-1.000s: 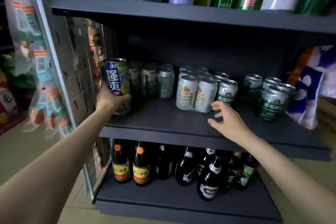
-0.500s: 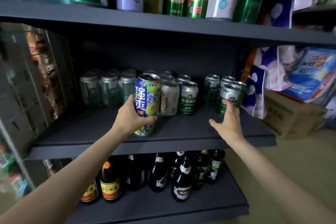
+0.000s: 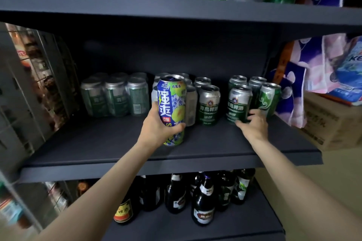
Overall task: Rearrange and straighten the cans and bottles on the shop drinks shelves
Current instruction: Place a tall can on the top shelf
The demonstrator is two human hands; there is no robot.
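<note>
At frame centre, the left hand (image 3: 156, 127) gripped a tall blue-and-green drink can (image 3: 172, 109) off the dark middle shelf (image 3: 117, 143), unplaced; the right hand's (image 3: 252, 123) fingers curled round a short green beer can (image 3: 238, 103). Most straightening seemingly remained.

cans (image 3: 208, 103): glossy metal | shelf (image 3: 117, 143): matt dark | bottles (image 3: 202, 201): glossy dark glass | box (image 3: 331, 121): cardboard

Small shop: dark shelves (image 3: 156, 164) of beer cans (image 3: 208, 104)
</note>
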